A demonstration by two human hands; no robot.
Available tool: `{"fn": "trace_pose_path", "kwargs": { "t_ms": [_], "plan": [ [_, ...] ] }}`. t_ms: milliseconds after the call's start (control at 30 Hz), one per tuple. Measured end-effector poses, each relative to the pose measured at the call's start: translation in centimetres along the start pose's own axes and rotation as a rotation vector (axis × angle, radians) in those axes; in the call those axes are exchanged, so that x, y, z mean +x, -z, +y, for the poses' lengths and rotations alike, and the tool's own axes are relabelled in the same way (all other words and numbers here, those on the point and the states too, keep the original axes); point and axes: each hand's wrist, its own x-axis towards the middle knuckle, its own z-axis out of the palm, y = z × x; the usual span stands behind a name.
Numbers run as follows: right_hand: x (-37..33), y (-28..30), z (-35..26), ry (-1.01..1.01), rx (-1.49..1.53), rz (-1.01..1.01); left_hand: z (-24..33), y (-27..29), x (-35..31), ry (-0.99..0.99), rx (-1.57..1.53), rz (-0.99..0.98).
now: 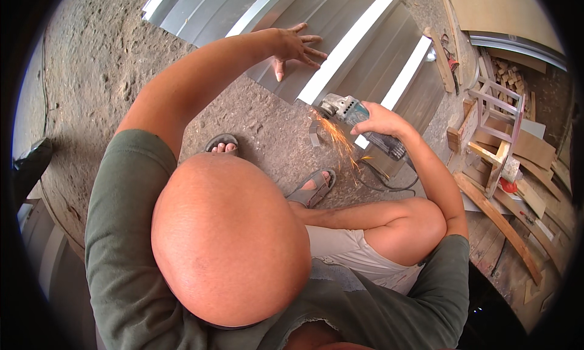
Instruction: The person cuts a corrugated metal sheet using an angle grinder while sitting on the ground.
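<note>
A ribbed metal sheet (371, 64) with bright raised ridges lies across the ground in front of me. My left hand (298, 49) rests flat on it, fingers spread, beside one of the ridges. In my right hand (378, 120) is a teal and black angle grinder (354, 111), gripped round its body. The grinder's disc end meets the sheet's near edge by a ridge, though the exact contact is partly hidden. Orange sparks (334, 134) spray from there toward my sandalled foot. A small bent metal strip (314, 134) lies on the ground by the sparks.
The grinder's dark cable (395, 189) loops over the ground near my right knee. At the right stand a small wooden frame (496, 103) and scattered planks (502, 222). A wooden batten (442, 61) lies at the sheet's right end. Rough ground (115, 64) stretches to the left.
</note>
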Motion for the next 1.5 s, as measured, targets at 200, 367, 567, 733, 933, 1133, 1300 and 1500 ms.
{"fn": "trace_pose_path", "kwargs": {
  "t_ms": [200,367,567,733,933,1133,1300,1500],
  "plan": [
    [-0.1,0.2,-1.0,-0.012,0.032,-0.030,-0.3,-0.4,-0.1,-0.021,0.013,0.007],
    [0.0,-0.2,-0.4,-0.018,0.008,-0.014,-0.3,-0.3,0.1,-0.022,0.003,0.006],
    [0.1,-0.3,-0.4,-0.009,0.022,-0.022,-0.3,-0.9,0.2,-0.010,-0.008,0.008],
    [0.8,-0.3,1.0,-0.027,-0.026,-0.017,-0.3,-0.8,0.5,-0.008,-0.007,0.010],
    [0.6,-0.2,-0.4,-0.039,-0.015,-0.050,-0.2,-1.0,0.0,0.004,-0.030,0.015],
    [0.8,-0.3,0.8,-0.034,-0.048,-0.023,-0.6,-1.1,0.3,-0.022,-0.031,0.065],
    [0.8,-0.4,0.4,-0.048,-0.019,-0.040,-0.6,-1.6,0.5,-0.007,-0.027,0.057],
    [0.9,-0.4,0.1,-0.047,-0.060,-0.025,-0.6,-1.4,0.3,-0.007,-0.023,0.044]
  ]
}}
